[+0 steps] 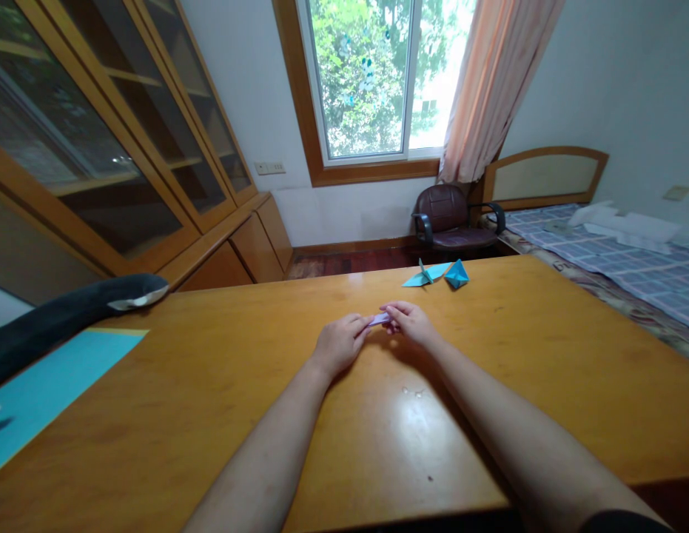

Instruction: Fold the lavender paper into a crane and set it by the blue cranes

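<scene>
A small strip of folded lilac paper (379,319) spans the gap between my two hands, just above the wooden table (211,392). My left hand (343,342) is closed on its left end, with the fingers bent over it. The other end is pinched between the thumb and fingers of my right hand (409,323). Both hands cover much of the paper, so its full shape is hidden. Beyond my right hand lie a light-blue folded paper piece (426,275) with pointed ends and a darker blue folded paper piece (456,274).
At the left a turquoise sheet (61,392) lies on the table beside a dark plush-like object (72,314). Past the far table edge are a brown armchair (447,215) and a bed (616,252). A glass-door cabinet (116,133) lines the left wall.
</scene>
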Tool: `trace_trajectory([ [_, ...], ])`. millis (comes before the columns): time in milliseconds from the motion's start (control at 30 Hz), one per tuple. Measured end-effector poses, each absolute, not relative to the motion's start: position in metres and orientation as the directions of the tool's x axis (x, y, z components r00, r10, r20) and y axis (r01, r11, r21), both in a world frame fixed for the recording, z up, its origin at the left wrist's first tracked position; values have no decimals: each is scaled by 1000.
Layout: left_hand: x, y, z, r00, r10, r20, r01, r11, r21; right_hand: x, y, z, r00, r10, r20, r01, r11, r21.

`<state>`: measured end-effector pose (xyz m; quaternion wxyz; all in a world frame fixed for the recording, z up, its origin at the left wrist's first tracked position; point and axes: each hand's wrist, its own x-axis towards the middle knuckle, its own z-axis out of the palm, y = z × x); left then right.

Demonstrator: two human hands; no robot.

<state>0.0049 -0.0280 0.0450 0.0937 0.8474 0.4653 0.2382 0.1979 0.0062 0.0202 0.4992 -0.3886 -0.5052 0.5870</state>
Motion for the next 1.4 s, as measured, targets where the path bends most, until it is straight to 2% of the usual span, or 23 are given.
trace_trajectory([
  [67,5,-27,46,436,844,312,730,-534,427,199,5,22,-201,974,102,-187,64,-980],
  [233,5,-26,49,417,873,252,647,-480,593,202,4,23,-126,943,309,-34,307,-951],
  [433,10,-25,49,469,869,158,551,-427,717,202,3,25,-209,956,203,11,210,-978],
  [700,11,-24,43,428,894,130,606,-391,693,203,3,27,-177,967,186,122,209,-970],
  [767,11,-24,41,409,904,122,602,-368,708,203,4,26,-152,973,177,97,192,-976],
  [867,14,-23,36,334,937,102,540,-279,794,199,4,26,-116,985,124,-35,121,-992],
  [967,20,-23,32,208,974,92,415,-173,893,191,0,28,-173,983,52,-174,22,-984],
  [1033,25,-24,31,140,983,117,373,-161,914,183,-3,28,-221,975,23,-211,-25,-977],
  [1167,36,-28,32,80,977,198,430,-213,877,171,-9,25,-199,980,-7,-275,-62,-959],
  [1400,42,-31,37,78,967,243,574,-242,782,166,-11,19,-130,991,-24,-348,-68,-935],
])
